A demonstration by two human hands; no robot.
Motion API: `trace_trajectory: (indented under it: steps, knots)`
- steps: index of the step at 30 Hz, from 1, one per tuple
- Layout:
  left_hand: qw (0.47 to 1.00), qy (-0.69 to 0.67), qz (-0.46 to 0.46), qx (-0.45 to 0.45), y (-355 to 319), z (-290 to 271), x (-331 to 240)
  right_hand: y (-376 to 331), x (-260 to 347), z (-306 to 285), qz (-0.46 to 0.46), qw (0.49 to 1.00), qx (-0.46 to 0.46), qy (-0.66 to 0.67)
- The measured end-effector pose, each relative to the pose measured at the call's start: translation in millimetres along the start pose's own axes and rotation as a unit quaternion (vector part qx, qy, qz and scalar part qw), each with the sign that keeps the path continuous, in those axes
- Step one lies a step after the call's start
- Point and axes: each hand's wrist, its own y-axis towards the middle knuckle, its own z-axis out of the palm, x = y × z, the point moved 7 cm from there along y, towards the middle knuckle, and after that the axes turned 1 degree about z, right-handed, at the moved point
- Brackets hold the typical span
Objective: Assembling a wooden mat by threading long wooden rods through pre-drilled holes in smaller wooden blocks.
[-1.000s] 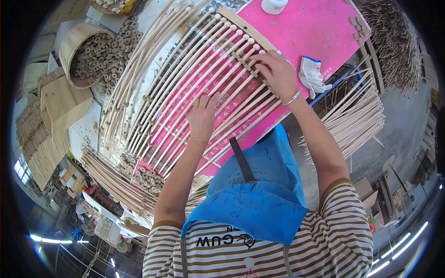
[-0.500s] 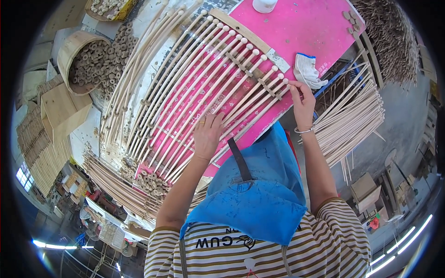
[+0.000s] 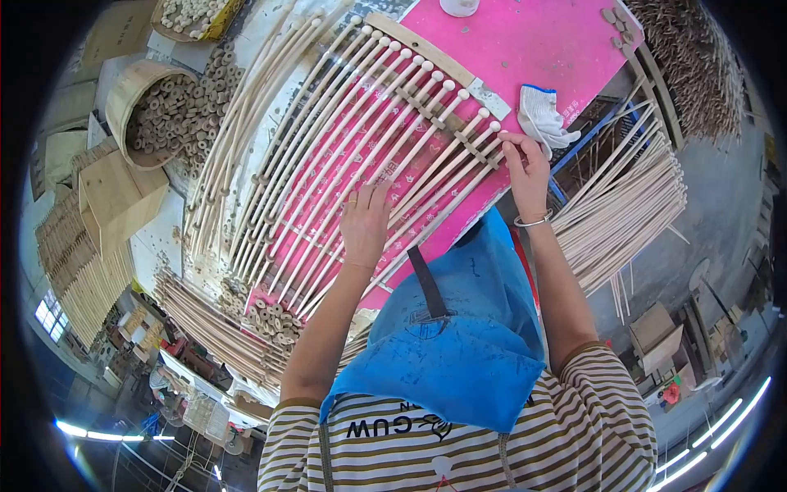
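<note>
Many rods [image 3: 352, 135]: steady with left hand [image 3: 366, 225], laid flat; align ball ends [image 3: 449, 85] with right hand [image 3: 529, 166], narrowed, cannot tell if gripping.

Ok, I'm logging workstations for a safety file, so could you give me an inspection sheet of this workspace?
Surface: pink-topped table, with a few brown discs near its far right corner.
Job's things: pale ball-ended rods lie side by side, most balls toward a wooden bar.
Clutter: white glove with a blue cuff; wooden tub of ring-shaped pieces, more scattered beside it.
Hands: left hand palm down over the rods; right hand by the rightmost ball ends, its grip unclear.
Cables: nothing seen near the hands.
Surroundings: stacked pale sticks at right; lit strip lights in the lower corners.
</note>
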Motion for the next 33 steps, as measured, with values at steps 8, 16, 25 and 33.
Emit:
trace_trajectory:
  steps: [8, 16, 25, 33]
  knots:
    - [0.998, 0.043, -0.029, 0.042, 11.5, 12.8, 4.7, -4.7, -8.9, 5.9, 0.009, 1.000, 0.017, 0.019]
    - [0.999, 0.011, 0.013, 0.036, -6.4, 18.2, -4.8, -11.7, -23.5, 0.0, 0.034, 0.999, 0.008, 0.026]
    - [0.999, 0.015, 0.035, 0.035, -1.5, 20.6, -7.4, -13.5, -26.7, 2.1, 0.022, 0.999, 0.021, 0.019]
    - [0.997, -0.019, 0.036, 0.059, -1.3, 20.4, -8.3, -16.2, -31.6, 1.3, 0.041, 0.998, 0.015, 0.036]
